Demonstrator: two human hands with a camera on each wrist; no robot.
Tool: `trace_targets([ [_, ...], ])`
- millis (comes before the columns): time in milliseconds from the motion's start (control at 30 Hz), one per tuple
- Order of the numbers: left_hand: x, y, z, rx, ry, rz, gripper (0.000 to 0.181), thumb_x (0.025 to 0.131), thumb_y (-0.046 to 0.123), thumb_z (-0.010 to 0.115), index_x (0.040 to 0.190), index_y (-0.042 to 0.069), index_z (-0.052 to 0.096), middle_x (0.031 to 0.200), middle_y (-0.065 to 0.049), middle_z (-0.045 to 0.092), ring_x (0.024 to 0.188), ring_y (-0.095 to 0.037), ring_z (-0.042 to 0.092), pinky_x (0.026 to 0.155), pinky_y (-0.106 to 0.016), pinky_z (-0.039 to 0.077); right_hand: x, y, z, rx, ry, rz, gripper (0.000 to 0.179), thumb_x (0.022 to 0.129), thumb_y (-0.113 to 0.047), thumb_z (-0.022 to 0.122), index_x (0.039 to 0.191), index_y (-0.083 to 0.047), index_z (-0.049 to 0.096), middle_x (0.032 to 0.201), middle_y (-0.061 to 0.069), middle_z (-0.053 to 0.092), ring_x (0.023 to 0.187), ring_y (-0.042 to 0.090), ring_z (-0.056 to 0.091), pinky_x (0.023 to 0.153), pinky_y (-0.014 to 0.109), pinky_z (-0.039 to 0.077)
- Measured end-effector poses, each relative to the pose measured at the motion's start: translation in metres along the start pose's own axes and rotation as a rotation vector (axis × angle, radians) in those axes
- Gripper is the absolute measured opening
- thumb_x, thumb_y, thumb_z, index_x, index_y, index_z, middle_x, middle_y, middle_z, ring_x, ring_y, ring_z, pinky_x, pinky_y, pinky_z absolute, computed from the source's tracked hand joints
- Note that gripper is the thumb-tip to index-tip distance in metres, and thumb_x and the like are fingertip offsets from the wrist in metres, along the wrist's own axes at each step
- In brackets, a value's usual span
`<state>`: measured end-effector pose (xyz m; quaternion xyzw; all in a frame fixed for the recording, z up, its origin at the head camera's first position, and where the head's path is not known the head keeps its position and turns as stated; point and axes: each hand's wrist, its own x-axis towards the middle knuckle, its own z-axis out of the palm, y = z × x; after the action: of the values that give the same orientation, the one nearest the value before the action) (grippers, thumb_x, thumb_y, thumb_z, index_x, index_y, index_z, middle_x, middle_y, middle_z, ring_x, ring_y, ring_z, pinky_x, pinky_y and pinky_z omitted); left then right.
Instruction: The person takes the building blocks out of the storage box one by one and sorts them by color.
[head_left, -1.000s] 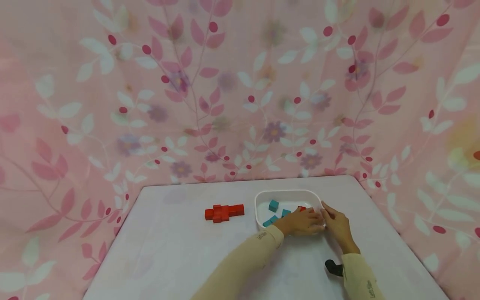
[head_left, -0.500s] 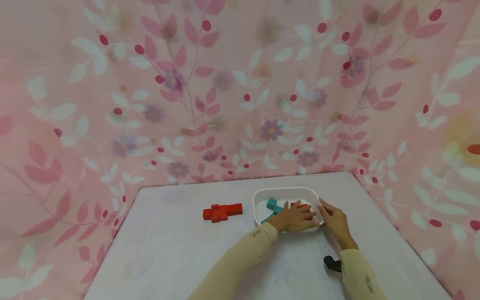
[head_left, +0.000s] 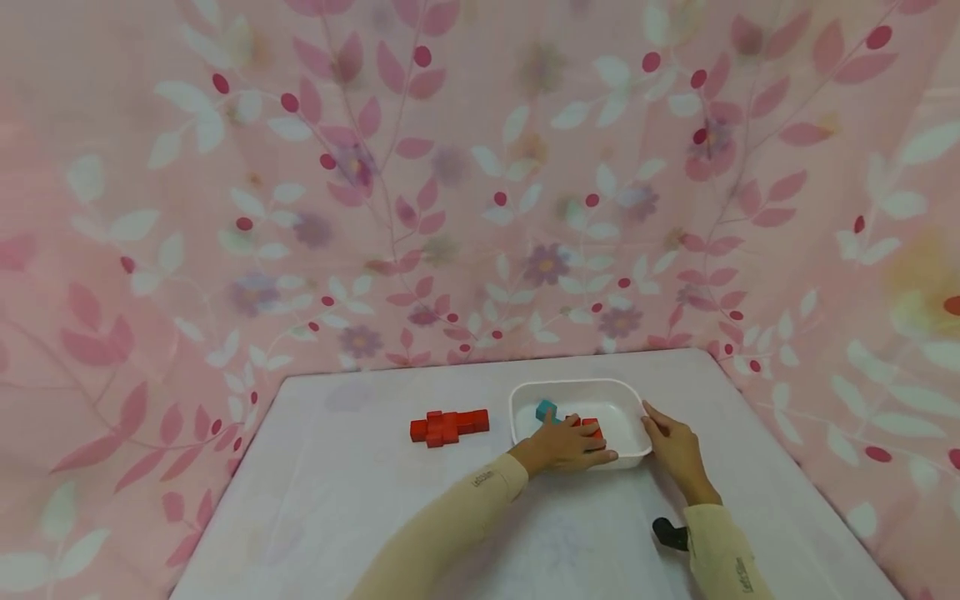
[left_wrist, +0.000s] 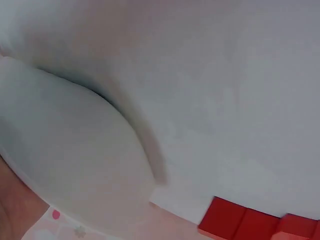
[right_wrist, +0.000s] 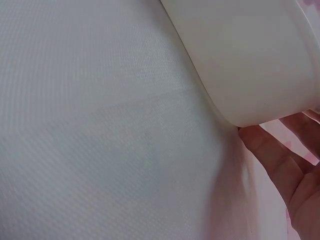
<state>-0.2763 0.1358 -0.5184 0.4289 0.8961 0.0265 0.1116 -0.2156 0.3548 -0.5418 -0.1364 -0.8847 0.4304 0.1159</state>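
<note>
A white tray (head_left: pixel 622 400) holds a teal block (head_left: pixel 546 410) and red blocks (head_left: pixel 592 426), some partly covered by my left hand (head_left: pixel 564 447). That hand reaches over the near rim with its fingers spread across the blocks. My right hand (head_left: pixel 677 450) touches the tray's right side. In the right wrist view its fingers (right_wrist: pixel 270 152) are fairly straight against the outside of the tray (right_wrist: pixel 245 60), near the bottom edge and below the rim. Left of the tray lies a joined shape of red blocks (head_left: pixel 448 427). The left wrist view shows red blocks (left_wrist: pixel 240 220) and the tray's outer wall (left_wrist: pixel 70 145).
A white-covered table (head_left: pixel 360 508) bears everything. A black curved object (head_left: pixel 670 534) sits by the right sleeve. Behind the table hangs a pink floral cloth (head_left: pixel 480 167).
My left hand has swept left inside the tray, and the red blocks have shifted left with it, baring the tray's right end. My right hand stays at the tray's right side.
</note>
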Motion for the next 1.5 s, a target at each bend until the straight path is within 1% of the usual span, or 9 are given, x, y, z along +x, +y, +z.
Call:
trace_targets([
  [167,-0.006,-0.009,-0.004,-0.045,0.061,0.047,0.065,0.097,0.069,0.017,0.137,0.037,0.056,0.148,0.013,0.044,0.14,-0.018,0.034,0.11,-0.065,0.016,0.0,-0.002,-0.006,0.01,0.006,0.015,0.049,0.102,-0.038,0.049,0.145,-0.014,0.046,0.144,0.018,0.043,0.136,0.039,0.037,0.107,0.054,0.034],
  [300,0.003,-0.013,0.0,-0.18,0.154,0.047,0.046,0.101,0.052,0.04,0.133,0.027,0.062,0.137,0.011,0.054,0.13,-0.009,0.044,0.111,-0.058,0.023,0.001,-0.001,-0.006,0.023,-0.006,0.035,0.051,0.101,-0.041,0.049,0.146,-0.016,0.045,0.145,0.018,0.042,0.137,0.038,0.036,0.107,0.054,0.034],
  [400,0.01,-0.012,0.001,-0.212,0.21,0.019,0.047,0.094,0.043,0.062,0.135,0.022,0.059,0.13,0.008,0.057,0.123,-0.006,0.048,0.111,-0.049,0.03,0.001,0.001,-0.003,0.039,-0.006,0.049,0.049,0.101,-0.038,0.051,0.145,-0.016,0.046,0.145,0.017,0.042,0.137,0.038,0.035,0.109,0.053,0.032],
  [533,0.018,-0.009,0.001,-0.227,0.196,-0.055,0.059,0.081,0.037,0.079,0.134,0.016,0.061,0.125,0.006,0.061,0.118,-0.008,0.052,0.112,-0.035,0.031,0.003,0.003,0.003,0.056,-0.017,0.069,0.048,0.101,-0.036,0.052,0.145,-0.016,0.046,0.146,0.016,0.041,0.138,0.038,0.035,0.109,0.053,0.031],
  [767,0.024,-0.014,0.011,-0.233,0.169,-0.088,0.05,0.081,0.031,0.081,0.127,0.016,0.066,0.118,0.008,0.064,0.112,-0.007,0.054,0.114,-0.026,0.023,0.003,0.005,0.007,0.061,-0.034,0.096,0.05,0.101,-0.039,0.05,0.147,-0.019,0.043,0.149,0.016,0.039,0.138,0.038,0.034,0.108,0.054,0.033],
  [1000,0.029,-0.019,0.017,-0.232,0.239,-0.035,0.06,0.08,0.034,0.081,0.133,0.015,0.061,0.121,0.006,0.063,0.109,-0.007,0.054,0.11,-0.024,0.032,0.002,0.005,0.006,0.051,-0.009,0.068,0.048,0.101,-0.037,0.051,0.145,-0.017,0.046,0.146,0.017,0.042,0.137,0.039,0.037,0.107,0.054,0.035],
  [1167,0.028,-0.021,0.015,-0.341,0.312,-0.002,0.067,0.079,0.032,0.083,0.137,0.011,0.057,0.123,0.004,0.062,0.104,-0.007,0.055,0.093,-0.017,0.044,0.003,0.004,0.005,0.061,-0.026,0.081,0.049,0.102,-0.035,0.051,0.146,-0.017,0.044,0.147,0.017,0.04,0.138,0.039,0.035,0.107,0.054,0.034],
  [1367,0.024,-0.021,0.012,-0.42,0.395,0.015,0.068,0.078,0.03,0.084,0.136,0.008,0.057,0.127,0.001,0.062,0.109,-0.009,0.057,0.094,-0.018,0.045,0.003,0.003,0.004,0.058,-0.037,0.085,0.05,0.101,-0.038,0.05,0.147,-0.017,0.043,0.148,0.017,0.039,0.137,0.039,0.035,0.106,0.054,0.036],
  [1500,0.018,-0.023,0.005,-0.43,0.41,0.05,0.067,0.079,0.025,0.084,0.136,0.005,0.056,0.128,-0.001,0.06,0.111,-0.01,0.055,0.094,-0.017,0.045,0.002,0.001,0.004,0.05,-0.049,0.082,0.05,0.102,-0.037,0.05,0.147,-0.016,0.042,0.148,0.019,0.038,0.138,0.04,0.033,0.107,0.055,0.033],
])
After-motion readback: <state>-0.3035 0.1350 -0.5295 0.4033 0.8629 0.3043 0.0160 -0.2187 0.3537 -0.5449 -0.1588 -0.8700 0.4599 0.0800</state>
